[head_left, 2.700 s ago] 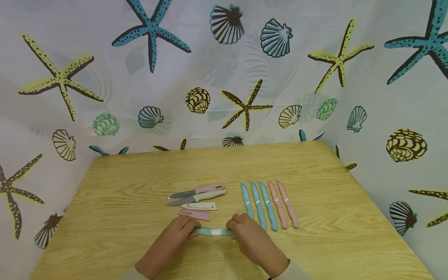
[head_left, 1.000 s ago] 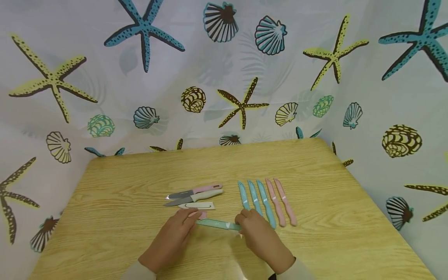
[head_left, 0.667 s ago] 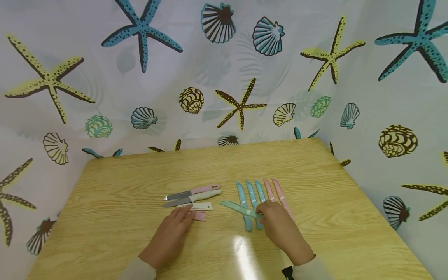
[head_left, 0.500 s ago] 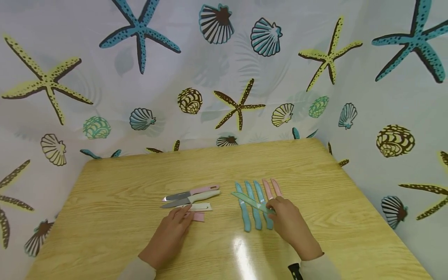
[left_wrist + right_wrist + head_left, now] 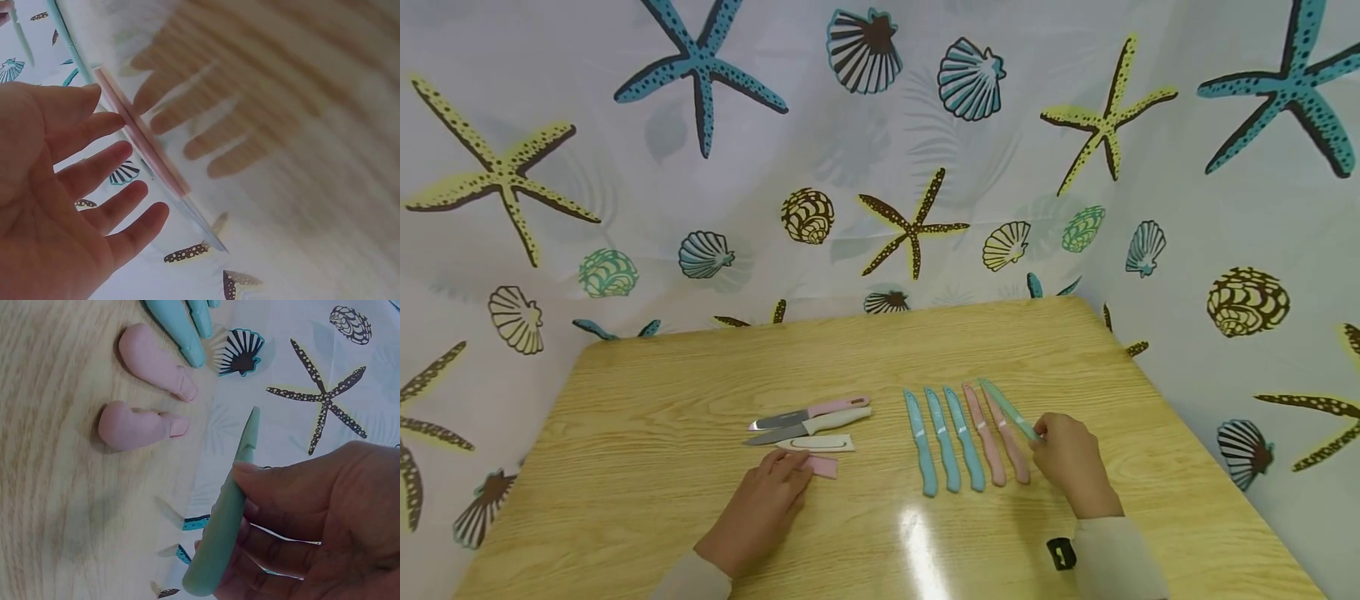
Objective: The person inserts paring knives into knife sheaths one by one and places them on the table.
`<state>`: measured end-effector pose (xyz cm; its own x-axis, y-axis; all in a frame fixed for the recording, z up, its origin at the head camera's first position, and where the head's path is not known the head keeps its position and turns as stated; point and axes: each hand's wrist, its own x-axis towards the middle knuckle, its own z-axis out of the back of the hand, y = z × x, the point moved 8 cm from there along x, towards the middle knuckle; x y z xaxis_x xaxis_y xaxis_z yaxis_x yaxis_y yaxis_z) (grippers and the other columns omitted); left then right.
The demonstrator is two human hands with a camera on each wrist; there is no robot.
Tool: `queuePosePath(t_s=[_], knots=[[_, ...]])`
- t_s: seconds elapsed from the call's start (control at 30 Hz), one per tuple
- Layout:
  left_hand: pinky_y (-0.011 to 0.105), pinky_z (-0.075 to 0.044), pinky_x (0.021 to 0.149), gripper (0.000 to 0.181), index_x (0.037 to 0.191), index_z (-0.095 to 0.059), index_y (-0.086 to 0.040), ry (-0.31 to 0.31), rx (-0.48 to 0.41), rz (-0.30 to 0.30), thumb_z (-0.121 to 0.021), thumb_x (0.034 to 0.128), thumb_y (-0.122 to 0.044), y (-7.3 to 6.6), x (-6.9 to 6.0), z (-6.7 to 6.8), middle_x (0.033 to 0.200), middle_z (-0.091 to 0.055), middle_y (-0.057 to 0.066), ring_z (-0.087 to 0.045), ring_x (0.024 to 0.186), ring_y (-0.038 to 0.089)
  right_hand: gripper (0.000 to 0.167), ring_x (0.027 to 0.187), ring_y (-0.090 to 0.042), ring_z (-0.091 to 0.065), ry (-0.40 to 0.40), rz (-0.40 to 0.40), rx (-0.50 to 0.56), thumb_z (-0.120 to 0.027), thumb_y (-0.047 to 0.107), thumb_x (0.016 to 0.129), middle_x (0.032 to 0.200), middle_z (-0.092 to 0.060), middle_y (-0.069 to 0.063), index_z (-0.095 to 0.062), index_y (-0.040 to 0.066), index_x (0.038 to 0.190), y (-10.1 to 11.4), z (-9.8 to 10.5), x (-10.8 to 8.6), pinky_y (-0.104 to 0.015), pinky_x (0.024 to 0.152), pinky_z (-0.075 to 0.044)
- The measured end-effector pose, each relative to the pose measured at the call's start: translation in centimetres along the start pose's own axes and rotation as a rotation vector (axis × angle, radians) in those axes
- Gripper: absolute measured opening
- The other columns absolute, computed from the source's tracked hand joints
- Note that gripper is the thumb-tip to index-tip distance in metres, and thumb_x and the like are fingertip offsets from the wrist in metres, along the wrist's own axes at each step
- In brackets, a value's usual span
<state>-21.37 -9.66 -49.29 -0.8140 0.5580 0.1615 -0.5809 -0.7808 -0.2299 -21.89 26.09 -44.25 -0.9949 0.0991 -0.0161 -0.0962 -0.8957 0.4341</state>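
Note:
My right hand (image 5: 1072, 461) pinches the handle of a green knife (image 5: 1009, 408) above the table, just right of two pink knives (image 5: 992, 450). In the right wrist view, thumb and fingers close round the green handle (image 5: 215, 544). My left hand (image 5: 758, 508) rests by a pink sheath (image 5: 823, 467), partly covering it; the left wrist view shows the left hand (image 5: 69, 187) with fingers extended and spread, touching or close to the pink sheath (image 5: 147, 144). Behind it lie a white sheath (image 5: 823, 443), a white-handled knife (image 5: 838, 419) and a pink-handled knife (image 5: 835, 406).
Three blue knives (image 5: 947, 451) lie side by side left of the pink ones on the wooden table (image 5: 685, 392). A curtain (image 5: 820, 125) with starfish and shells hangs behind and beside the table. A black item (image 5: 1062, 553) shows beside the right sleeve.
The right hand has carried the green knife rightward, across the blue knives and past the pink ones. The left hand has let go of it and stays by the pink sheath.

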Motion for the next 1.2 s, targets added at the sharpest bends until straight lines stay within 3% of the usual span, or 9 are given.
queuePosePath(t_s=[0.3, 0.47, 0.63, 0.8, 0.97, 1.2], knots=[[0.057, -0.044, 0.095, 0.032, 0.117, -0.064, 0.002, 0.099, 0.012, -0.051, -0.066, 0.0910, -0.016, -0.3, -0.4, 0.1, 0.138, -0.047, 0.024, -0.041, 0.129, 0.045, 0.022, 0.063, -0.023, -0.059, 0.078, -0.128, 0.019, -0.058, -0.002, 0.085, 0.081, -0.065, -0.023, -0.060, -0.019, 0.099, -2.3, -1.2, 1.4, -0.035, 0.054, -0.051], [0.054, -0.047, 0.093, 0.025, 0.110, -0.062, -0.003, 0.125, 0.009, -0.075, -0.068, 0.0892, -0.015, -0.2, -0.4, 0.2, 0.132, -0.052, 0.022, -0.048, 0.123, 0.040, 0.020, 0.064, -0.025, -0.057, 0.129, -0.157, 0.019, -0.056, -0.001, 0.084, 0.080, -0.063, -0.021, -0.060, -0.018, 0.094, -2.9, -2.0, 2.5, -0.033, 0.053, -0.049], [0.040, -0.052, 0.081, 0.018, 0.102, -0.062, -0.009, 0.099, 0.037, -0.138, -0.071, 0.0861, -0.009, -0.6, -0.4, 1.1, 0.111, -0.062, 0.008, -0.059, 0.100, 0.025, 0.012, 0.060, -0.022, -0.052, 0.165, -0.178, 0.006, -0.056, 0.002, 0.083, 0.069, -0.057, -0.012, -0.058, -0.010, 0.082, -3.1, -2.5, 3.1, -0.029, 0.051, -0.044], [0.032, -0.049, 0.065, 0.022, 0.099, -0.062, -0.011, 0.042, 0.155, -0.175, -0.073, 0.0819, -0.004, -0.8, 0.0, 1.9, 0.088, -0.059, 0.000, -0.056, 0.075, 0.015, 0.021, 0.049, -0.015, -0.041, 0.172, -0.188, 0.012, -0.058, 0.003, 0.079, 0.054, -0.043, -0.002, -0.047, 0.005, 0.062, -3.0, -2.8, 3.5, -0.024, 0.045, -0.036], [0.033, -0.046, 0.064, 0.022, 0.094, -0.065, -0.013, 0.049, 0.186, -0.165, -0.077, 0.0780, -0.004, -0.5, 0.2, 1.7, 0.085, -0.056, -0.001, -0.055, 0.073, 0.015, 0.013, 0.059, -0.022, -0.051, 0.185, -0.200, -0.003, -0.064, 0.005, 0.077, 0.066, -0.056, -0.010, -0.055, -0.002, 0.072, -3.2, -3.0, 3.7, -0.032, 0.053, -0.044], [0.035, -0.049, 0.067, 0.027, 0.084, -0.066, -0.015, 0.076, 0.199, -0.158, -0.087, 0.0664, -0.015, -0.2, 0.5, 1.4, 0.082, -0.058, -0.002, -0.058, 0.073, 0.015, 0.020, 0.067, -0.027, -0.058, 0.206, -0.216, -0.020, -0.068, 0.006, 0.079, 0.078, -0.063, -0.018, -0.058, -0.010, 0.084, -3.6, -3.3, 3.7, -0.036, 0.058, -0.051]])
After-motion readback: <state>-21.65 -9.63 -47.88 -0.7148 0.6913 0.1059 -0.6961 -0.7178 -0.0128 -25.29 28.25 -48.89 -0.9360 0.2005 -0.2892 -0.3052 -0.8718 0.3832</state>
